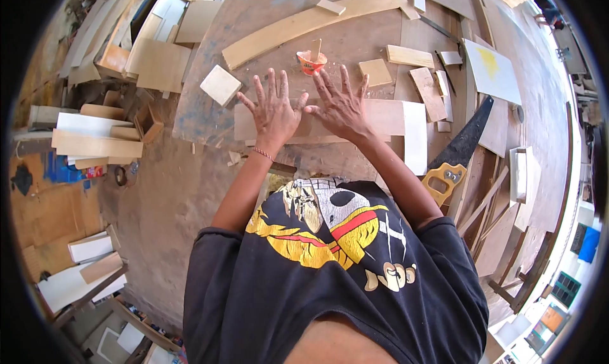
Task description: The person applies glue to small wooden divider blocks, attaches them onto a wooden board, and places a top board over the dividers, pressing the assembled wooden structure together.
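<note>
My left hand [274,109] and my right hand [339,107] are side by side, palms down, with fingers spread and thumbs nearly touching. Both are over a flat pale wooden board [386,116]; whether they press on it or hover just above, I cannot tell. Neither hand holds anything. Just beyond the fingertips stands a small red and white cup [307,64] with a wooden stick in it. A light square wood block [221,85] is left of my left hand, and a tan square block [375,72] lies past my right fingers.
Farther back lies a long curved wooden strip [304,26]. A handsaw [468,135] with a yellow handle rests at the right, near a white panel [415,138]. Wood offcuts [428,94] lie around the worktable [209,126]. Stacked boards [98,142] stand at the left.
</note>
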Tool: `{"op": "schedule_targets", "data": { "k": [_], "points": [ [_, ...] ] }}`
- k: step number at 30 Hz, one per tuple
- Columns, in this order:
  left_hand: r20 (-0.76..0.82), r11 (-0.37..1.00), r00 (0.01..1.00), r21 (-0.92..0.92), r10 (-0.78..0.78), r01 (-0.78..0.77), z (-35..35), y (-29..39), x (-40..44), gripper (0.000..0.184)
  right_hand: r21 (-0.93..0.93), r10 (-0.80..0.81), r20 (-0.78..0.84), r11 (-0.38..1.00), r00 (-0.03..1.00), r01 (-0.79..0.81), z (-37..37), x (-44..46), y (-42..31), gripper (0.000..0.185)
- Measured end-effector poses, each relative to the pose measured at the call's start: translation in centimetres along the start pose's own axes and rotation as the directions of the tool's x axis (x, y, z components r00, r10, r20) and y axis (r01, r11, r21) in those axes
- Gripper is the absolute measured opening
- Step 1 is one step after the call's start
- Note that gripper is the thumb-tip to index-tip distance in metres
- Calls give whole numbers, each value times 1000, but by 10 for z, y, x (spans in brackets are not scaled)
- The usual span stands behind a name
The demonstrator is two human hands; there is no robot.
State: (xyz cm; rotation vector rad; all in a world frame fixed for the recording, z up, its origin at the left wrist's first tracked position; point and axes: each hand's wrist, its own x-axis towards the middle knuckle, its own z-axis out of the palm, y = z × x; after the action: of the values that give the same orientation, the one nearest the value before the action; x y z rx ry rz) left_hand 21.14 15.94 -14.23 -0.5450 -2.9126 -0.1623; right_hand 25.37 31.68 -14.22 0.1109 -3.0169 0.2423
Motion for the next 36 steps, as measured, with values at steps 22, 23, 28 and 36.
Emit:
{"op": "schedule_targets", "data": {
  "k": [22, 23, 28, 36],
  "points": [
    [-4, 1000, 1000, -22, -17, 17, -4, 5, -2, 68, -22, 6, 20, 1000, 1000, -5, -6, -2, 0, 83],
    [-4, 999, 1000, -26, -19, 19, -3, 5, -2, 68, 4, -7, -2, 1000, 1000, 7, -4, -2, 0, 81],
    [4, 1000, 1000, 9, 0, 0, -5, 4, -4, 67, 30, -19, -48, 999, 999, 21, 3, -5, 2, 79],
    [27, 996, 996, -9, -89, 90, -7, -7, 2, 77, 115, 85, 19, 990, 996, -87, -26, -2, 38, 78]
  ]
}}
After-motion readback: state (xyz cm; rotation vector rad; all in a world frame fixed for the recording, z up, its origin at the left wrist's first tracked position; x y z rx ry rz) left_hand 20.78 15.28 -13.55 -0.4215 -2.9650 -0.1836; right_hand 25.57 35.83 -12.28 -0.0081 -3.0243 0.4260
